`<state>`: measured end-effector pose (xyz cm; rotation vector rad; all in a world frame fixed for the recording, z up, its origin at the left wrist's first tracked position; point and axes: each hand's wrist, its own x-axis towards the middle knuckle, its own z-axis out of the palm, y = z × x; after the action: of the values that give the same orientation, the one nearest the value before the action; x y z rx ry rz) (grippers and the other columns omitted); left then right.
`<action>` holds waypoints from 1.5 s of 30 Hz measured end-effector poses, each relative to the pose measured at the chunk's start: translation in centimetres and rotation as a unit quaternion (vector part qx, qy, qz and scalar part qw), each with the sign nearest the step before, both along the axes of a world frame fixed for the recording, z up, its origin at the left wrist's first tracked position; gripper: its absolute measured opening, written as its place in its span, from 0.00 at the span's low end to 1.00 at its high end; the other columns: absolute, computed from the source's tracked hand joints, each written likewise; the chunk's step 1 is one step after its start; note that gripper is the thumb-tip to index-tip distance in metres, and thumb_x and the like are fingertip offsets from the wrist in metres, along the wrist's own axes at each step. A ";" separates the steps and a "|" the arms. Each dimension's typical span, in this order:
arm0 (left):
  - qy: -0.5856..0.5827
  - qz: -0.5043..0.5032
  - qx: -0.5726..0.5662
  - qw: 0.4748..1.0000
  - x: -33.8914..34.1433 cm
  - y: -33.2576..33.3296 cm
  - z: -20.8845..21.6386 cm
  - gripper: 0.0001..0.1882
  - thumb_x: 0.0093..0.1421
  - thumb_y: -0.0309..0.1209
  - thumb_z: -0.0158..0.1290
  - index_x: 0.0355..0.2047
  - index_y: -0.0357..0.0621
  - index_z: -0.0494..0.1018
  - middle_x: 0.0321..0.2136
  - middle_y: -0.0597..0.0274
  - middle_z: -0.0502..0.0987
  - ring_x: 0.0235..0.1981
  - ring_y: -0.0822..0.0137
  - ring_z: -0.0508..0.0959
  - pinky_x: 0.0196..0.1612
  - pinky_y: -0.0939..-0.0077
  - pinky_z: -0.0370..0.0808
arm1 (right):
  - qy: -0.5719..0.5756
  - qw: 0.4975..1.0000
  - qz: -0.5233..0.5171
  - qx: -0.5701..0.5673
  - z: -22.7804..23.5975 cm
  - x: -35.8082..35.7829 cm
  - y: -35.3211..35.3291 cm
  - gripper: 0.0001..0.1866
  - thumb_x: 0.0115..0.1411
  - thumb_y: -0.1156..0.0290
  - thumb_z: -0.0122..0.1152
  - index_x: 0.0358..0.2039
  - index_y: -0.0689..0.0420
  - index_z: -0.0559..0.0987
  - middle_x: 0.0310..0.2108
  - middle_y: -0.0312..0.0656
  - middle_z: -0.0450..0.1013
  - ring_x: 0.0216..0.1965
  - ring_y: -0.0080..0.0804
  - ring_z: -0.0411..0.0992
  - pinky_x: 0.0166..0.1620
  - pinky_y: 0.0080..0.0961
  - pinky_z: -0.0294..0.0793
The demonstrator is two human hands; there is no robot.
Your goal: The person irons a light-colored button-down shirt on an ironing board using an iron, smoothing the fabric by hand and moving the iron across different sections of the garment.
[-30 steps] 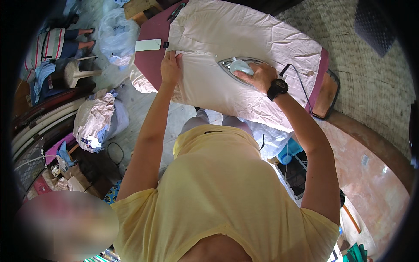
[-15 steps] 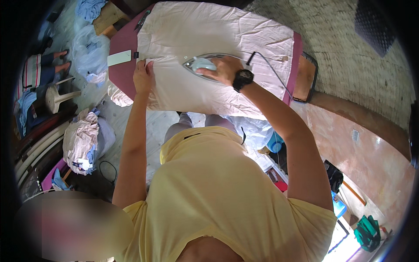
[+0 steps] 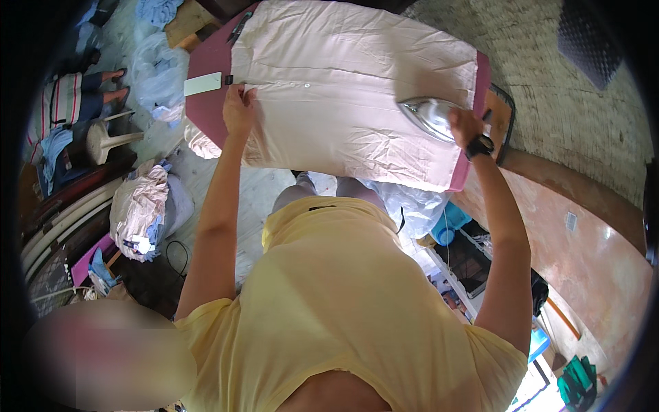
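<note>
A pale pink garment (image 3: pixel 343 123) with a row of small buttons lies spread over a maroon-covered ironing board (image 3: pixel 204 63). My right hand (image 3: pixel 467 126), with a black watch at the wrist, is wrapped round the handle of a clothes iron (image 3: pixel 431 117). The iron is at the board's right end, over the garment, its tip toward the left. Whether its whole sole touches the cloth I cannot tell. At the garment's left edge my left hand (image 3: pixel 238 113) pinches the cloth. Just above it lie a white flat rectangular object (image 3: pixel 203 84) and a dark slim tool (image 3: pixel 240 26).
Left on the floor are a bundle of pink clothes (image 3: pixel 141 206), a plastic stool (image 3: pixel 103 141) and a clear plastic bag (image 3: pixel 156 69). Another person's legs (image 3: pixel 103 93) show at the far left. A tiled wall (image 3: pixel 542 206) runs along the right.
My right hand has slid the iron rightward from the garment's middle to its right end. My left hand stays at the left edge. The whole view has shifted slightly.
</note>
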<state>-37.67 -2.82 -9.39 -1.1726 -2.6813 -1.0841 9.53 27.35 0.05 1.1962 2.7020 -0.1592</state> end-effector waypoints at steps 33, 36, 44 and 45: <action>0.100 0.041 -0.154 0.982 -1.1 3.8 0.9 0.13 0.70 0.43 0.43 0.39 0.47 0.63 0.29 0.50 0.81 0.25 0.46 0.81 0.28 0.51 0.76 | 0.024 0.990 0.063 -0.126 6.0 -5.1 0.1 0.39 0.46 0.31 0.66 0.36 0.59 0.82 0.31 0.52 0.80 0.36 0.49 0.79 0.42 0.41 0.78; 0.072 0.082 -0.066 0.992 -0.2 4.5 0.8 0.13 0.70 0.43 0.42 0.41 0.46 0.65 0.27 0.51 0.81 0.25 0.46 0.80 0.28 0.50 0.76 | 0.074 0.990 0.085 -0.089 5.7 -5.9 -0.7 0.37 0.47 0.32 0.65 0.35 0.59 0.82 0.30 0.51 0.80 0.34 0.48 0.79 0.40 0.39 0.79; 0.152 -0.005 -0.190 0.970 -0.9 4.0 0.6 0.14 0.69 0.47 0.42 0.38 0.51 0.67 0.24 0.58 0.80 0.23 0.49 0.80 0.24 0.52 0.75 | 0.175 0.955 0.134 -0.201 4.9 -13.1 -4.7 0.31 0.49 0.38 0.69 0.32 0.58 0.83 0.27 0.48 0.79 0.30 0.46 0.79 0.36 0.37 0.77; 0.164 -0.018 -0.184 0.969 -1.1 3.7 0.5 0.15 0.69 0.48 0.43 0.37 0.51 0.66 0.23 0.60 0.80 0.23 0.50 0.80 0.23 0.53 0.74 | 0.172 0.955 0.141 -0.195 5.0 -13.9 -5.3 0.31 0.49 0.38 0.68 0.32 0.58 0.83 0.27 0.48 0.79 0.30 0.46 0.79 0.36 0.37 0.77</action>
<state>-38.75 0.85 -8.85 -1.3152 -2.6628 -0.3508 -4.34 22.08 5.01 0.7139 2.8926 -0.8865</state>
